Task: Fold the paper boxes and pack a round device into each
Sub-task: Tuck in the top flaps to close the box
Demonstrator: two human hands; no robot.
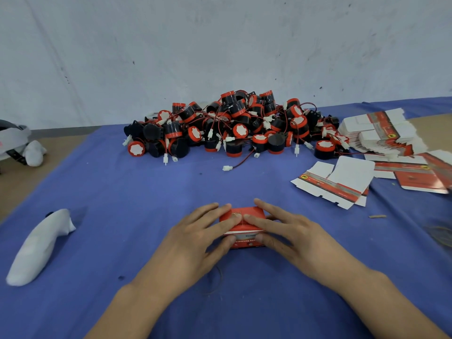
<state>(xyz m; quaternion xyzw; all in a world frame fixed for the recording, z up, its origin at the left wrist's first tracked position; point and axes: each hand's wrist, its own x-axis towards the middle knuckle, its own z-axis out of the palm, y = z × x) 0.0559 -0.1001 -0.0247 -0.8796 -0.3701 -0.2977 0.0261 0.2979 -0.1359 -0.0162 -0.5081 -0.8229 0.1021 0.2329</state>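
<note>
A small red paper box stands folded on the blue cloth at the centre front. My left hand holds its left side, fingers over the top and thumb on the front face. My right hand holds the right side the same way. Behind it, a big heap of round black-and-red devices with red wires and white plugs lies at the back of the table. Flat unfolded box blanks lie to the right, and a stack of them is further back.
A white cloth-wrapped object lies at the front left on the blue cloth. Another white-and-grey item sits at the far left edge. A loose white plug on a wire lies ahead of the heap. A pale wall stands behind.
</note>
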